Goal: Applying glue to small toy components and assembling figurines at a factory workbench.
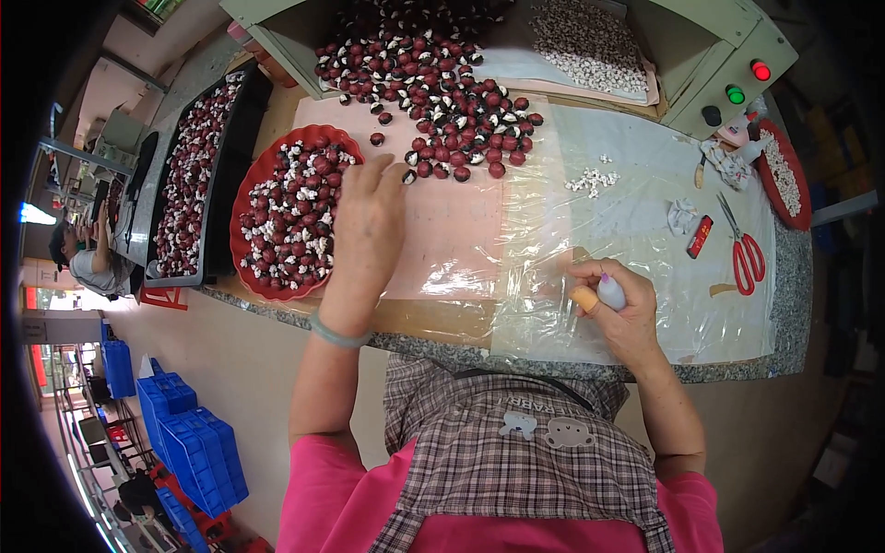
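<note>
The worktable (pixel 461 323) holds a loose heap of dark red pieces (pixel 452 101); the left hand (pixel 369 217) reaches there, fingers released, probably picking one, while the right hand (pixel 618 309) grasps a small white bottle (pixel 610 293), likely to dab next

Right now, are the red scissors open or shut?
Shut: the red scissors lie flat on the plastic sheet, blades together in one line, the two handle loops side by side.

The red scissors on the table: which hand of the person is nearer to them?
Right. The right hand, holding a small white bottle, rests just left of the red scissors. The left hand is far across the table, beside the red tray.
</note>
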A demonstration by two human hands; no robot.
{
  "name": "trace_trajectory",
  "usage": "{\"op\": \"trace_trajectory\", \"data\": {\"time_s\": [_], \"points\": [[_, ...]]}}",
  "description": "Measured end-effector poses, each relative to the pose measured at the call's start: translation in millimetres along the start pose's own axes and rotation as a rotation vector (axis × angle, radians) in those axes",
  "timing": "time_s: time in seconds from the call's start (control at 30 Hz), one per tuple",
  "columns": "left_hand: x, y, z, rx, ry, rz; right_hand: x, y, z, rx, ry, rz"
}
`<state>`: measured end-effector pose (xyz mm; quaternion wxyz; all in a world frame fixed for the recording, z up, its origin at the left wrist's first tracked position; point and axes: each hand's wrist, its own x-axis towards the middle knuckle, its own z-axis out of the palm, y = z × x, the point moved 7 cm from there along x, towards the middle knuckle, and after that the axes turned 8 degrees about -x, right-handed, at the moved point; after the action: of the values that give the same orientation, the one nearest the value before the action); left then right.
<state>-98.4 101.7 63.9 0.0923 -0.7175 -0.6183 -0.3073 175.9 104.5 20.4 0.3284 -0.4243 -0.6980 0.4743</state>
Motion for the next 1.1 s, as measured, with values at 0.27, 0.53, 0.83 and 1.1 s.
{"op": "trace_trajectory", "data": {"time_s": [0.27,0.53,0.83,1.1], "points": [[1.8,-6.7,39.0,0.010,-0.185,-0.173,-3.3,1.4,-1.6,-0.017,-0.010,-0.007],[-38.5,32.6,57.4,-1.302,-0.355,-0.731,-0.6,11.3,-9.9,0.313,-0.049,0.131],[-59.7,83.0,71.6,-1.796,-0.417,-0.850,1.4,5.9,-23.0,0.364,0.002,0.035],[-63.5,95.8,73.5,-2.012,-0.389,-0.903,-5.9,-12.5,-39.1,0.237,0.272,0.003]]}}
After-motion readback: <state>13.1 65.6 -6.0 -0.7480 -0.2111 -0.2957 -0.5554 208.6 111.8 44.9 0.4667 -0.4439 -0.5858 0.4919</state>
